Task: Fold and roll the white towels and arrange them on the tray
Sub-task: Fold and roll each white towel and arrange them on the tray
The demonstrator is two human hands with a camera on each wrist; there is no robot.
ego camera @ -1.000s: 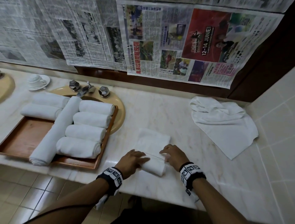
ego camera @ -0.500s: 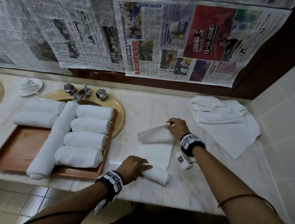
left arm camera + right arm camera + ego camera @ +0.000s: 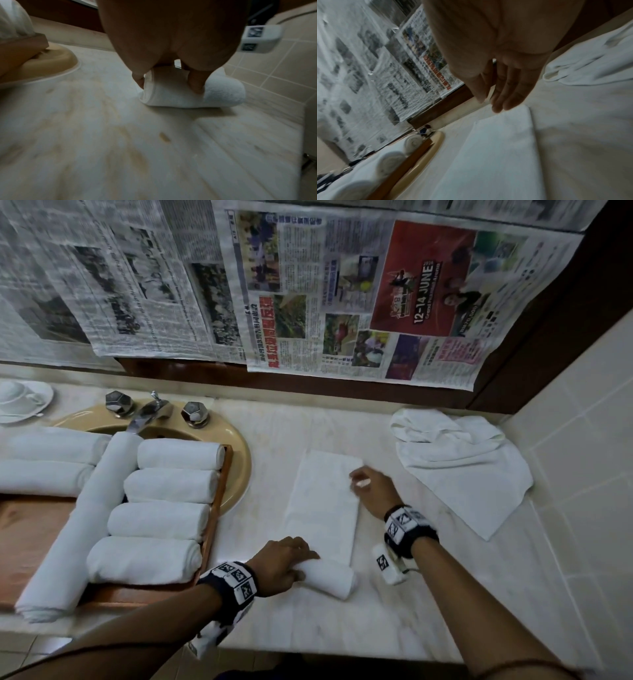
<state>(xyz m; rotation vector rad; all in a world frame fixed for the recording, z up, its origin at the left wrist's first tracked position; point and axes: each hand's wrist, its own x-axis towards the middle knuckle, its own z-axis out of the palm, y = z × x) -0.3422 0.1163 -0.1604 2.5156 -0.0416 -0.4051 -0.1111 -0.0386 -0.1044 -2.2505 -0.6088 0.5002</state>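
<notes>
On the near end of the folded towel (image 3: pixel 323 501), the left hand's fingers (image 3: pixel 196 83) curl over the started roll (image 3: pixel 329 578) and clamp it against the countertop (image 3: pixel 428 611), which by judgement keeps the coil from unwinding. The left hand (image 3: pixel 279 565) sits at the roll's left end. Toward the far right corner of the same towel, the right hand (image 3: pixel 371 487) is held with its fingers (image 3: pixel 506 97) straight and together, gripping nothing; whether they touch the cloth cannot be told. By judgement it is flattening the unrolled strip. Left of the towel, the wooden tray (image 3: pixel 219 494) carries finished rolls over the sink (image 3: pixel 239 453). Right of the towel lies a loose towel (image 3: pixel 462 470), apart from it. Bare counter borders both long edges, leaving the rolling path open.
</notes>
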